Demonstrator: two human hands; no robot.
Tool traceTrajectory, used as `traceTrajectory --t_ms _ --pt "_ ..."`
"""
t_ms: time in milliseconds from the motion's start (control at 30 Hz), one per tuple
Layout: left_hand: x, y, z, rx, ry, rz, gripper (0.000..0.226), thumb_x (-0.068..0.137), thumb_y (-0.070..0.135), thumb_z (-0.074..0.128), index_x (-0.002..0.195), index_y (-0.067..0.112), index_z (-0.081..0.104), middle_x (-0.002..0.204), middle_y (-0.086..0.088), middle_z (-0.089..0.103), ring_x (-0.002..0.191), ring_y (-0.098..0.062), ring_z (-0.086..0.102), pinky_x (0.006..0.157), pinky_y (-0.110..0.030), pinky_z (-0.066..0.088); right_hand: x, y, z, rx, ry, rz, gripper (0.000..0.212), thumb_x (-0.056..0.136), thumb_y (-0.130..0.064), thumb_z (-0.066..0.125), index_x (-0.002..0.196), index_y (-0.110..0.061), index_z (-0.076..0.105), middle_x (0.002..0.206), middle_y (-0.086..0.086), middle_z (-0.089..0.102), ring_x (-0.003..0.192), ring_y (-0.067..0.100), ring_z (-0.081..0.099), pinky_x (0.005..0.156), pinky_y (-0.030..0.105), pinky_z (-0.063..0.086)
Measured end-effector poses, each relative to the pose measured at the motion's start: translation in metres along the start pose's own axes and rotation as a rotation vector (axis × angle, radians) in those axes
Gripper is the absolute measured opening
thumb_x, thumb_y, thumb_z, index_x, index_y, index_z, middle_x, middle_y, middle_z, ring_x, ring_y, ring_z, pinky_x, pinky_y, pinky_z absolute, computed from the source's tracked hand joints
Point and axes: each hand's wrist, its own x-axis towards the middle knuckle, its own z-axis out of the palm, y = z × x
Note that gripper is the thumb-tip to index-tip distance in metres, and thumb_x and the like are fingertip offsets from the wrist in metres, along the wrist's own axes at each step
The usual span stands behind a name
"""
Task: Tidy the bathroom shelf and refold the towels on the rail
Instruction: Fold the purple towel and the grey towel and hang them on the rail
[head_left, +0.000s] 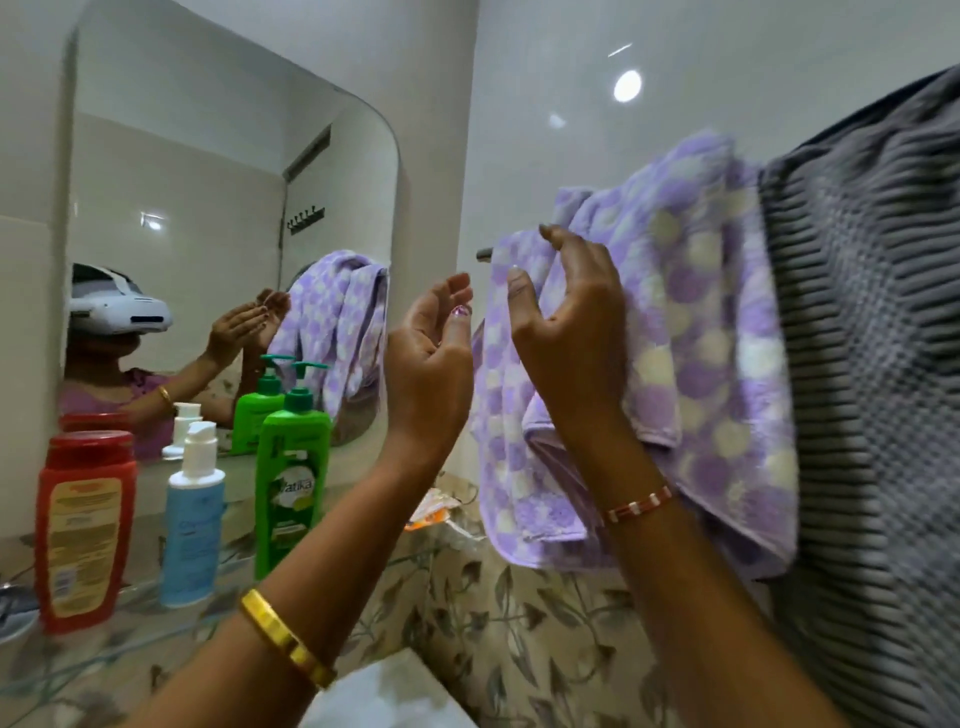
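A purple and white checked towel (696, 332) hangs bunched over the rail (484, 254) on the right wall. Beside it on the right hangs a grey ribbed towel (872, 364). My right hand (566, 332) is raised in front of the purple towel's left part, fingers loosely curved, close to the cloth but not gripping it. My left hand (431, 358) is lifted just left of the towel, palm turned inward, fingers relaxed and holding nothing. On the glass shelf (156, 623) stand a red bottle (85, 530), a blue pump bottle (192, 519) and a green pump bottle (291, 478).
A mirror (234, 218) above the shelf reflects the bottles, the towel and a person wearing a headset. An orange wrapper (431, 514) lies at the shelf's right end. Leaf-patterned tiles (519, 623) cover the wall below the towels.
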Motion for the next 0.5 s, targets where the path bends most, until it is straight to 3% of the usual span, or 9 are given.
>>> traceTrajectory --t_ms 133,233,300,400,500 --pt "-0.003 0.013 0.024 -0.038 -0.045 -0.022 0.028 0.091 0.002 0.041 0.106 0.019 0.059 0.100 -0.001 0.065 0.098 -0.012 0.061 0.085 -0.021 0.047 0.011 0.008 -0.025 -0.178 -0.021 -0.075 0.044 0.079 -0.016 0.055 0.119 0.002 0.055 0.115 0.022 0.058 0.112 0.035 0.051 0.100 0.035 0.034" --pt "0.005 0.019 0.040 -0.085 -0.083 -0.070 0.025 0.091 0.004 0.043 0.103 0.016 0.060 0.101 -0.003 0.065 0.099 -0.014 0.061 0.087 -0.024 0.047 0.021 0.020 -0.033 -0.539 -0.055 -0.128 0.050 0.082 -0.022 0.052 0.128 -0.005 0.048 0.133 0.021 0.046 0.127 0.035 0.037 0.109 0.041 0.024" --pt "0.011 0.022 0.049 -0.124 -0.117 -0.080 0.023 0.090 0.004 0.044 0.098 0.019 0.060 0.095 0.001 0.064 0.094 -0.013 0.060 0.084 -0.023 0.047 0.031 0.031 -0.038 -0.742 -0.065 -0.056 0.057 0.084 -0.027 0.051 0.137 -0.011 0.035 0.144 0.021 0.032 0.134 0.035 0.027 0.111 0.046 0.018" --pt "0.021 0.018 0.059 -0.140 -0.164 -0.092 0.023 0.090 0.006 0.045 0.101 0.017 0.062 0.096 0.002 0.064 0.093 -0.012 0.060 0.087 -0.024 0.047 0.045 0.044 -0.044 -0.830 -0.103 0.041 0.073 0.083 -0.029 0.057 0.142 -0.010 0.019 0.141 0.024 0.031 0.127 0.038 0.033 0.104 0.045 0.028" --pt "0.036 0.008 0.065 -0.120 -0.215 -0.109 0.027 0.090 0.007 0.045 0.111 0.012 0.061 0.097 0.004 0.063 0.083 -0.001 0.058 0.071 -0.005 0.044 0.058 0.053 -0.043 -0.840 -0.130 0.067 0.084 0.082 -0.025 0.062 0.143 -0.003 0.010 0.129 0.026 0.043 0.113 0.036 0.046 0.093 0.040 0.039"
